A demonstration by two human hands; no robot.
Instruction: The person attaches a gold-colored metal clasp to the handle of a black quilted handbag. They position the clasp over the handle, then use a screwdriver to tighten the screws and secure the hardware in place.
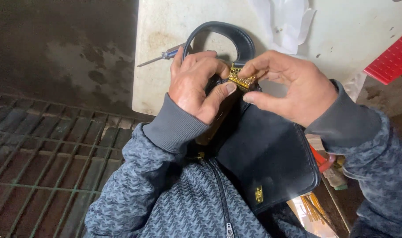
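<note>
Going L to R. Far left of our hands we see a metal floor grate (42,163) and dark stained floor, nothing on it.

Next a blue-handled screwdriver (163,55) on the white work surface (165,26), just beyond our left hand (196,83), tip pointing away to the left; handle end is hidden behind the fingers.

Our left hand is closed round the top edge of the black handbag (267,154), thumb pressed vs the gold metal clasp (241,79). Clasp sits right at the thumb tip, betw both hands.

Containers: only the handbag; flap looks shut, so we can't tell what's inside. Small gold square fitting (259,194) shows on the flap's near corner, well below the hands. Bag's black loop handle (229,35) arches up beyond the hands, over the white surface. Bag body rests against our patterned grey-blue zip jacket (183,198), below and betw the wrists.

Our right hand (293,86) pinches the same gold clasp from the right side, index + thumb closed on it, other fingers curled loose. So clasp is gripped by both hands, touching both.

Beyond the right hand: crumpled white paper (287,22) on the surface. Far right of the right hand: red perforated plastic piece (393,59). Below the right wrist, partly hidden by the bag: orange item + yellowish sticks, too hidden to ID.
</note>
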